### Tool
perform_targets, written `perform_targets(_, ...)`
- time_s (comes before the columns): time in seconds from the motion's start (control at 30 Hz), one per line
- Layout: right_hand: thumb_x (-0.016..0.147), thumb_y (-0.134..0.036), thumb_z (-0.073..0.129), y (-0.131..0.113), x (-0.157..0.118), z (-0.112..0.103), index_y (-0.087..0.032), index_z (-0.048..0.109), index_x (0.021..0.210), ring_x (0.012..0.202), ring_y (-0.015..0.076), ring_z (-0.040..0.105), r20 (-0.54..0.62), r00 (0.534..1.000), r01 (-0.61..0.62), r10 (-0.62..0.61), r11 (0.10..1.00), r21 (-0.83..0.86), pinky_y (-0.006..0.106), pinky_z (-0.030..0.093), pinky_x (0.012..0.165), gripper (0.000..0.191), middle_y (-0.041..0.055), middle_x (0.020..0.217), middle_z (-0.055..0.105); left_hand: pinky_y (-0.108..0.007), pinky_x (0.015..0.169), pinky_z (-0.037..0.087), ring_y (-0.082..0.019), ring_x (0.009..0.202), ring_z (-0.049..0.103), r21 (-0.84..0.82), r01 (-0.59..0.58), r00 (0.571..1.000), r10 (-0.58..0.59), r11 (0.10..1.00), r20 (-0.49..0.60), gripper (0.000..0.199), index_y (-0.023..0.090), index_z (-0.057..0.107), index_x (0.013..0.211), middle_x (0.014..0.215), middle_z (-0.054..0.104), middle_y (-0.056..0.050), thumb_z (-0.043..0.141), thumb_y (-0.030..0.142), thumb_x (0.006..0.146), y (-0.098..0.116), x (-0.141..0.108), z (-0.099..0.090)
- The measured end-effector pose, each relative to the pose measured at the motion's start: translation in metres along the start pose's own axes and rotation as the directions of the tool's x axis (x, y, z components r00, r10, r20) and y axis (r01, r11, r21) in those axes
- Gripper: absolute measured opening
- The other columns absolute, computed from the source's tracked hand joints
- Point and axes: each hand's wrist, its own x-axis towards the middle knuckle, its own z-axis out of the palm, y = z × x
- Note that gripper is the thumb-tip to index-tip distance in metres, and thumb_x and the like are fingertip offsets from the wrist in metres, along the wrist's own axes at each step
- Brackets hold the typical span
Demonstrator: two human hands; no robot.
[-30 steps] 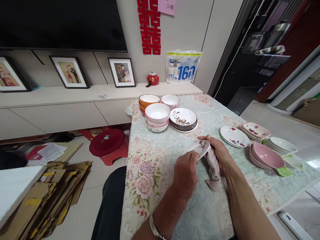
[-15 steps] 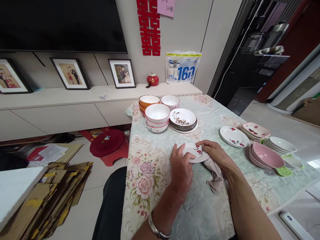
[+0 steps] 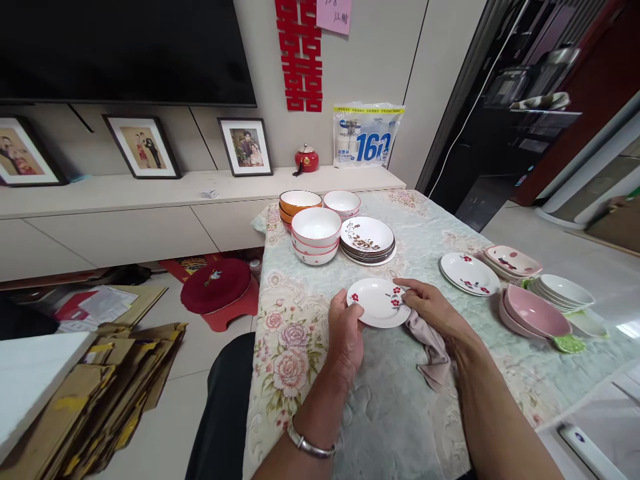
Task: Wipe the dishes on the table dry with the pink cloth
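A small white plate (image 3: 377, 305) with red flowers is held face up above the floral tablecloth (image 3: 390, 407). My left hand (image 3: 346, 331) grips its left edge, thumb on the rim. At the plate's right edge, my right hand (image 3: 429, 307) holds the rim together with a greyish-pink cloth (image 3: 431, 348) that hangs below the fingers. Right of it lie white flowered plates (image 3: 469, 274). Beyond the held plate stand a stack of brown-patterned plates (image 3: 367, 235) and white bowls with red rims (image 3: 316, 228).
Orange bowls (image 3: 300, 200) stand at the far left of the table. On the right are pink bowls (image 3: 537, 312) and small white bowls (image 3: 565, 290). A red stool (image 3: 216, 285) and flattened cardboard (image 3: 85, 393) lie to the left on the floor.
My left hand has moved off the plate's face to its left edge, so more of the plate shows. My right hand keeps its hold on the plate and cloth.
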Motion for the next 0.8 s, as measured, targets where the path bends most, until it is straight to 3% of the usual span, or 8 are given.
perform_targets(0.13,0.076,-0.029,0.058,-0.003,-0.003,0.0,-0.014,0.064,0.122,0.059,0.0128,0.046,0.026,0.999,0.019,-0.019,1.0,-0.008,0.025,0.036,0.057,0.049,-0.0039,0.063,0.053,-0.024,0.066,0.05,-0.023,0.093,0.065,0.098,-0.006,1.0,0.005,0.995,0.009,0.068,0.013,0.058,0.119,0.107,0.069,-0.009,0.056,0.006,0.052,-0.002,0.004,-0.004)
perform_targets(0.3,0.077,-0.031,0.056,-0.003,-0.003,0.003,-0.016,0.065,0.12,0.059,0.0138,0.049,0.025,0.998,0.052,-0.051,0.997,-0.049,0.026,0.037,0.058,0.047,-0.0025,0.066,0.059,-0.025,0.064,0.051,-0.023,0.094,0.065,0.076,0.064,0.998,-0.064,0.995,0.001,0.076,0.015,0.057,0.124,0.117,0.068,-0.011,0.055,0.003,0.049,-0.002,0.003,-0.004)
perform_targets(0.43,0.076,-0.034,0.058,-0.003,0.0,0.005,-0.012,0.068,0.114,0.061,0.0157,0.051,-0.14,0.985,0.06,-0.099,0.964,-0.258,0.029,0.04,0.063,0.046,-0.0012,0.064,0.059,-0.025,0.065,0.052,-0.024,0.097,0.065,0.052,0.054,0.998,-0.053,0.997,-0.022,0.08,0.016,0.055,0.127,0.119,0.067,-0.011,0.054,0.001,0.048,-0.002,0.0,-0.002)
perform_targets(0.53,0.078,-0.038,0.057,-0.005,0.0,0.007,-0.013,0.07,0.108,0.062,0.0165,0.053,-0.337,0.921,0.076,-0.196,0.937,-0.34,0.03,0.041,0.065,0.04,0.0004,0.066,0.061,-0.027,0.072,0.053,-0.023,0.097,0.065,0.109,-0.002,1.0,0.005,0.994,-0.029,0.079,0.017,0.055,0.125,0.114,0.069,-0.009,0.053,0.0,0.048,-0.005,0.0,-0.002)
perform_targets(0.63,0.08,-0.043,0.059,-0.007,0.001,0.009,-0.016,0.071,0.101,0.061,0.016,0.052,-0.514,0.82,0.145,-0.251,0.961,-0.237,0.03,0.042,0.063,0.036,0.0005,0.067,0.061,-0.029,0.078,0.053,-0.021,0.094,0.065,0.178,-0.063,0.998,0.06,0.982,0.027,0.076,0.017,0.057,0.122,0.11,0.07,-0.008,0.052,0.001,0.048,-0.008,-0.001,-0.002)
perform_targets(0.7,0.081,-0.044,0.061,-0.009,0.0,0.012,-0.017,0.071,0.096,0.065,0.0168,0.055,-0.572,0.779,0.181,-0.255,0.966,-0.185,0.03,0.044,0.066,0.033,0.0023,0.073,0.065,-0.03,0.079,0.053,-0.022,0.094,0.065,0.188,-0.061,0.996,0.046,0.98,0.081,0.075,0.016,0.058,0.121,0.109,0.071,-0.008,0.052,0.001,0.048,-0.009,-0.003,-0.001)
perform_targets(0.73,0.081,-0.044,0.061,-0.011,0.0,0.014,-0.017,0.07,0.095,0.069,0.0175,0.057,-0.557,0.788,0.193,-0.261,0.965,-0.18,0.03,0.045,0.068,0.032,0.0035,0.077,0.066,-0.03,0.079,0.053,-0.023,0.095,0.065,0.182,-0.05,0.993,0.03,0.982,0.11,0.074,0.016,0.059,0.121,0.109,0.071,-0.008,0.052,0.001,0.048,-0.009,-0.004,-0.001)
perform_targets(0.8,0.084,-0.044,0.059,-0.014,-0.002,0.017,-0.017,0.069,0.095,0.076,0.0192,0.06,-0.438,0.853,0.22,-0.285,0.956,-0.194,0.032,0.046,0.074,0.031,0.0054,0.085,0.069,-0.029,0.078,0.052,-0.023,0.096,0.065,0.164,-0.027,0.989,0.002,0.986,0.15,0.075,0.016,0.059,0.121,0.109,0.071,-0.009,0.052,0.001,0.048,-0.009,-0.006,0.0)
